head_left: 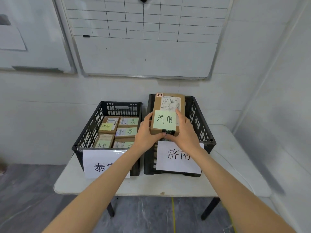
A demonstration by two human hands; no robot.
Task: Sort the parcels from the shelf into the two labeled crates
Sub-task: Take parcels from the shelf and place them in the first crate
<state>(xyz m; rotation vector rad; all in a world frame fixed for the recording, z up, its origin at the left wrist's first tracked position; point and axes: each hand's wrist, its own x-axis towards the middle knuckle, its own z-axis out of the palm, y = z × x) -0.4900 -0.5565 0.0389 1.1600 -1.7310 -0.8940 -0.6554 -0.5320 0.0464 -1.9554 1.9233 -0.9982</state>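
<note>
I take the right crate [198, 118] as my mark. It stands on the worktop [235, 165]. The left crate [90, 128], with sorted parcels [126, 132] lying in it, stands just left of it. The parcel [168, 105] between my left fingers [148, 117] and right fingers [180, 116] hangs above it. A whiteboard [144, 52] hangs on the wall behind it.

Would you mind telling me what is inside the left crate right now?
At least five cardboard parcels with green notes lie flat inside the left crate. The left hand covers its near right corner, and anything beneath the parcels is hidden.
</note>
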